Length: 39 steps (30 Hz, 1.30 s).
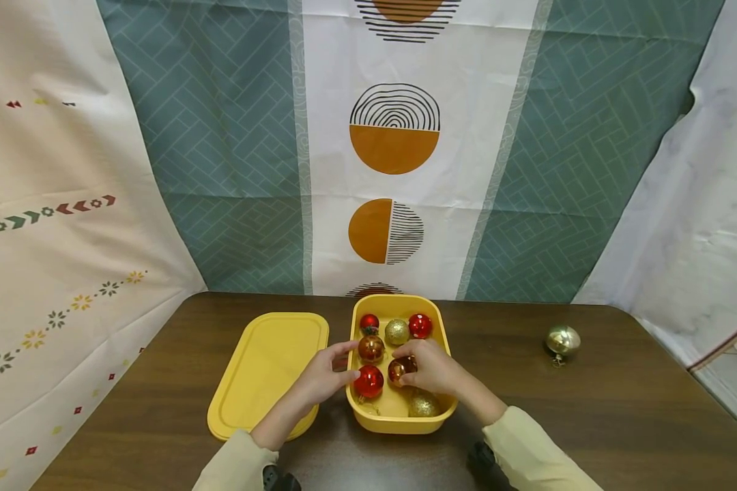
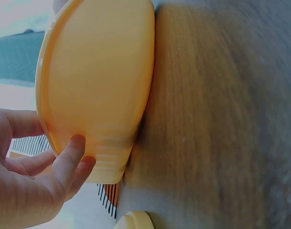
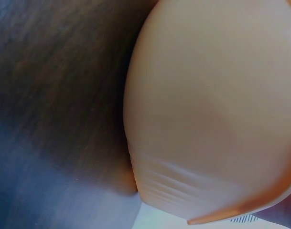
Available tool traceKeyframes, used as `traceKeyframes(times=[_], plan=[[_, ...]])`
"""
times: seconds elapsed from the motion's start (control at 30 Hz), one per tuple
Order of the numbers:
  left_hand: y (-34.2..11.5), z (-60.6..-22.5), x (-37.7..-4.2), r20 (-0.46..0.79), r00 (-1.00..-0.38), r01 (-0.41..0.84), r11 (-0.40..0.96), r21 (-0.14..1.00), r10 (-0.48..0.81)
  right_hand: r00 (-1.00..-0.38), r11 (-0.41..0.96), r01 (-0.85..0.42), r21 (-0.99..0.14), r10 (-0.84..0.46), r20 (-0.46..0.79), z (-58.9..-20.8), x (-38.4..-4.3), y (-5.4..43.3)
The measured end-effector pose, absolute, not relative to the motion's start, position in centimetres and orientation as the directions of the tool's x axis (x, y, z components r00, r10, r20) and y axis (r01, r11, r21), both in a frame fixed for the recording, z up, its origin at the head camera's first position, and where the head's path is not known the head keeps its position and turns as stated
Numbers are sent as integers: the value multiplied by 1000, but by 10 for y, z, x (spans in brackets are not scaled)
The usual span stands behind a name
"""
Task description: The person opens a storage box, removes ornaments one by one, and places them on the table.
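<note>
A yellow plastic container [image 1: 399,426] stands on the table with several Christmas baubles in it. My left hand [image 1: 327,372] holds its left rim. In the left wrist view, fingertips [image 2: 77,142] of that hand lie against the outer wall while other fingers reach over the rim. Inside the container, my right hand [image 1: 432,368] grips a shiny bronze bauble [image 1: 399,370], partly hidden by the fingers. Near the left hand are a red bauble [image 1: 369,382] and another bronze bauble [image 1: 371,348]. The right wrist view shows the container's outer wall [image 3: 207,105]; the right hand is hidden there.
A yellow lid [image 1: 276,368] lies flat to the container's left. Far off to the right, a shiny pale gold bauble [image 1: 563,339] sits on the dark wooden table [image 1: 528,389]. A patterned cloth [image 1: 239,150] hangs behind the table.
</note>
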State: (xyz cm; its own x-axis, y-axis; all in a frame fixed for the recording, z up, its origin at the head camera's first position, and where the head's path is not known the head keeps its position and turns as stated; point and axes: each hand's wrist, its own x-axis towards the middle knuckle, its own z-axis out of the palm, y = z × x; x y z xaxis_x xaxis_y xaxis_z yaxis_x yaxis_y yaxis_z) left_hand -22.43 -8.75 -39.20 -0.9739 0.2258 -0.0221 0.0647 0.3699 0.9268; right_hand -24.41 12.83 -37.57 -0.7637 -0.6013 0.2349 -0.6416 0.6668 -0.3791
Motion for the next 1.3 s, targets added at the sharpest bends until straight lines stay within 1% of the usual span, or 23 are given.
traceKeyframes(times=[0.17,0.3,0.4,0.7,0.93,1.17,1.3], plan=[[-87,-391,-223,-17,-974,70,371,926,226,-776,652,-623,-432,-587,232,-371,-242,131],[-87,-391,-223,-15,-974,70,363,929,226,-774,633,-626,-456,-576,263,-363,-241,135],[-87,-392,-223,-14,-974,70,359,931,228,-783,616,-613,-494,-556,279,-355,-239,140],[-87,-392,-225,-22,-974,65,370,927,225,-830,605,-554,-572,-459,318,-339,-236,166],[-87,-393,-225,-35,-975,52,378,925,219,-868,568,-495,-658,-358,345,-336,-237,195],[-87,-392,-222,-3,-973,82,359,930,231,-900,602,-435,-670,-266,345,-335,-238,232],[-87,-391,-221,3,-972,89,356,930,236,-915,655,-394,-644,-212,344,-337,-239,257]])
